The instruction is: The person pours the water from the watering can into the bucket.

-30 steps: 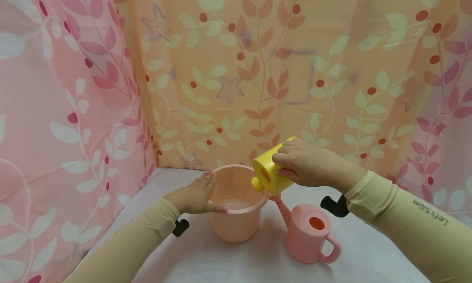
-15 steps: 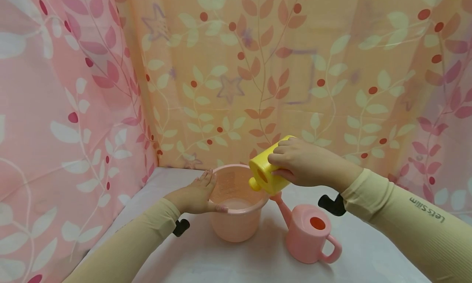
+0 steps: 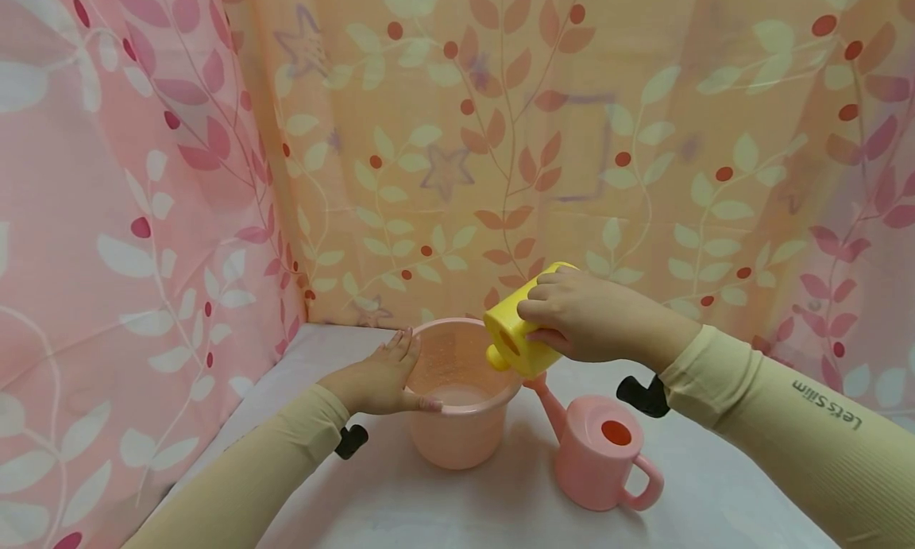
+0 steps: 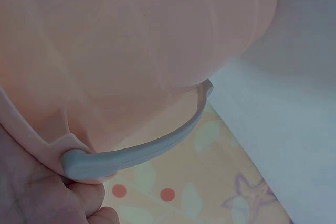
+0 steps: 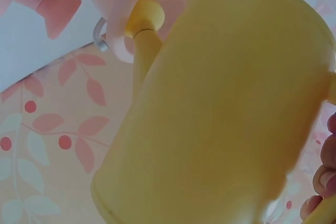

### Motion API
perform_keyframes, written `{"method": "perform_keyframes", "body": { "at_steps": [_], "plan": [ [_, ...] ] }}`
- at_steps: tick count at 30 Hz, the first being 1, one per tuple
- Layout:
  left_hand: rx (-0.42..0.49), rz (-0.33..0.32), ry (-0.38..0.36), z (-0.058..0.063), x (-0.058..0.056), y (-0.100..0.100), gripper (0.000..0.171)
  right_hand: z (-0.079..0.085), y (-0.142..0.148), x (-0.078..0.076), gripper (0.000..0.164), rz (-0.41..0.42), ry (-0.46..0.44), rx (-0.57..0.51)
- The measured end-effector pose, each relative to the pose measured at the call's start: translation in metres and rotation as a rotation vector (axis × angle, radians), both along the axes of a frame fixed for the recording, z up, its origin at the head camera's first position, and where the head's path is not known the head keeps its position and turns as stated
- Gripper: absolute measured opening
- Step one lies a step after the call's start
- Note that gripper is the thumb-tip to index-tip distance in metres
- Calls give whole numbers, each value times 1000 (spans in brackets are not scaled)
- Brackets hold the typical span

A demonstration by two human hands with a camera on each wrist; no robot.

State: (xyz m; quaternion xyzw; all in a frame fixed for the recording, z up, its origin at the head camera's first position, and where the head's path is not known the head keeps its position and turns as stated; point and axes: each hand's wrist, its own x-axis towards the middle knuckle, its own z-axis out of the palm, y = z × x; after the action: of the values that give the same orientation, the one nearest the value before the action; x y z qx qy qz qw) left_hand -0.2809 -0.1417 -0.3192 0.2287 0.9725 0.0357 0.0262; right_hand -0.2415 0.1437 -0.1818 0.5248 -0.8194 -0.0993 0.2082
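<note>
A pale pink bucket (image 3: pixel 457 442) stands upright on the white surface, with droplets on its inner wall. My left hand (image 3: pixel 377 382) rests on its left rim, fingers straight and spread, thumb lying along the front edge. My right hand (image 3: pixel 589 315) grips a yellow toy watering can (image 3: pixel 525 326) by its handle, seen at the edge of the right wrist view. The can is tilted, and its spout (image 5: pixel 147 17) points down over the bucket's right rim. A second watering can, pink (image 3: pixel 596 462), stands right of the bucket, its spout toward it.
The bucket's grey carrying handle (image 4: pixel 142 150) hangs at its far side in the left wrist view. A leaf-patterned curtain (image 3: pixel 443 136) closes off the back and both sides. The white tabletop (image 3: pixel 400 509) extends in front of the bucket and the pink can.
My right hand has shifted slightly left with the yellow can, bringing it a little further over the bucket. My left hand, the bucket and the pink can have stayed put.
</note>
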Motion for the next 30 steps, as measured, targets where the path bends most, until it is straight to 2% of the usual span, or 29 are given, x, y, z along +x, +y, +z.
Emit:
{"method": "perform_keyframes", "body": {
  "at_steps": [16,30],
  "plan": [
    [4,-8,-2,3,2,1,119,-1,-2,-2,22,-14,-3,25],
    [-4,3,-9,4,3,2,119,1,-10,3,17,-51,-30,49]
  ]
}}
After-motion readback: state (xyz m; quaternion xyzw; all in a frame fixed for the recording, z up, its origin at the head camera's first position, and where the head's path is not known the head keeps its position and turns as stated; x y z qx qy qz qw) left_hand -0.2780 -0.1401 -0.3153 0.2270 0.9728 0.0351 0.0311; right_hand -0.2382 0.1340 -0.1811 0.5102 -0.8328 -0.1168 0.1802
